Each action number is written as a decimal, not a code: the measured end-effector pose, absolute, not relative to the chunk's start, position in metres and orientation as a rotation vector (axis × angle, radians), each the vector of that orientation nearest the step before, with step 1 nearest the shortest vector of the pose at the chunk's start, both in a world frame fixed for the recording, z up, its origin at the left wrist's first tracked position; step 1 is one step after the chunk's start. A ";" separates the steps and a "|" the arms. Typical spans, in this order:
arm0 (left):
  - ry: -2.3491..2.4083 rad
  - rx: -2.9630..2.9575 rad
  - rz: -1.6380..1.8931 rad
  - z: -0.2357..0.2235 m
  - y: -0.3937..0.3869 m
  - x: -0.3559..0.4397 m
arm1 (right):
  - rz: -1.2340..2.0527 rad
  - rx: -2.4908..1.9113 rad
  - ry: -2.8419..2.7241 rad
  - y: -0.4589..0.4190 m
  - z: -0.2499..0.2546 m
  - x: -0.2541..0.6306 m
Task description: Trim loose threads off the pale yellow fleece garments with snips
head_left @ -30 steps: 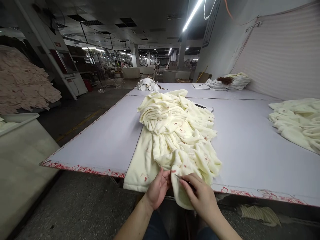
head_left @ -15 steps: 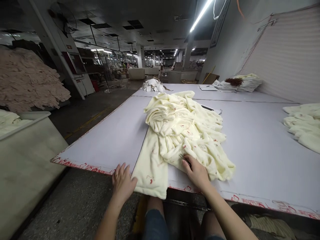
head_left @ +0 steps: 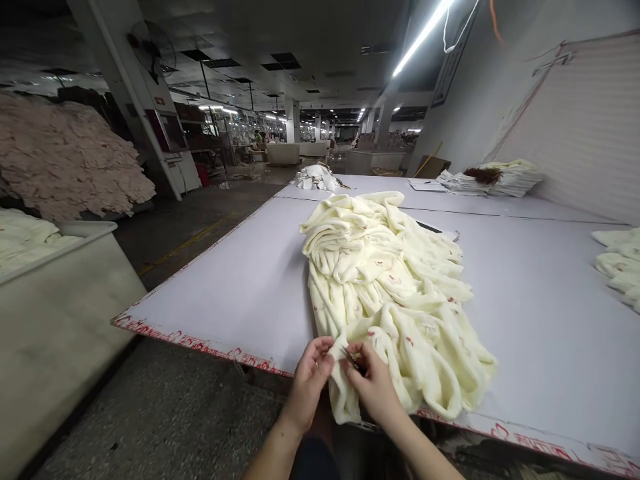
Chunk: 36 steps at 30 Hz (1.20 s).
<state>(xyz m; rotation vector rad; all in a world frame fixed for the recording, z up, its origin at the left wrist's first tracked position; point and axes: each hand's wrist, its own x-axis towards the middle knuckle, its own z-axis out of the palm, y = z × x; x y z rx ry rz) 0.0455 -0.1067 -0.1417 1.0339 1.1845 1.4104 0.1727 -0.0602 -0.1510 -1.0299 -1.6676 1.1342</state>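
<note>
A heap of pale yellow fleece fabric [head_left: 380, 267] with small reddish prints lies bunched on the white table, its near end hanging over the front edge. My left hand [head_left: 311, 380] pinches a fold of this fabric at the near left side, thumb against fingers. Close beside it, my right hand [head_left: 373, 380] is closed around small dark thread snips [head_left: 354, 360], mostly hidden by the fingers. Their thin tip points at the fold that my left hand holds.
The white table [head_left: 240, 287] has red markings along its front edge. More yellow fabric [head_left: 620, 263] lies at the right. White scraps [head_left: 316, 178] and a folded stack [head_left: 500, 180] sit at the back. At the left stand a large bin [head_left: 65, 313] and a pink fabric pile [head_left: 70, 153].
My left hand has moved right from the flat fabric panel's edge and now pinches a fold. The panel has been gathered up. My right hand has come down and left, beside the left one.
</note>
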 end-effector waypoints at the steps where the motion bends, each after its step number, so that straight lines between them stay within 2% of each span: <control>1: 1.182 1.046 1.418 -0.144 -0.108 0.052 | 1.151 -1.029 -1.646 -0.056 -0.150 0.176; 5: 1.583 1.217 1.507 -0.156 -0.108 0.062 | 1.209 -0.975 -1.677 -0.047 -0.146 0.192; 7: 1.689 1.258 1.519 -0.159 -0.106 0.059 | 1.120 -1.014 -1.733 -0.046 -0.143 0.200; 11: 1.515 1.210 1.484 -0.159 -0.105 0.051 | 0.866 -1.180 -2.018 -0.049 -0.130 0.213; 16: 1.322 1.108 1.494 -0.155 -0.106 0.053 | 0.844 -1.119 -2.166 -0.060 -0.106 0.218; 20: 1.230 1.035 1.495 -0.152 -0.105 0.056 | 0.745 -1.121 -2.216 -0.065 -0.106 0.215; 27: 1.231 1.049 1.491 -0.151 -0.107 0.055 | 0.645 -1.094 -2.174 -0.067 -0.112 0.216; 33: 1.278 1.112 1.466 -0.150 -0.106 0.056 | 0.345 -1.066 -2.293 -0.074 -0.109 0.214; 36: 1.283 1.125 1.468 -0.149 -0.105 0.057 | 0.343 -1.053 -2.285 -0.072 -0.110 0.210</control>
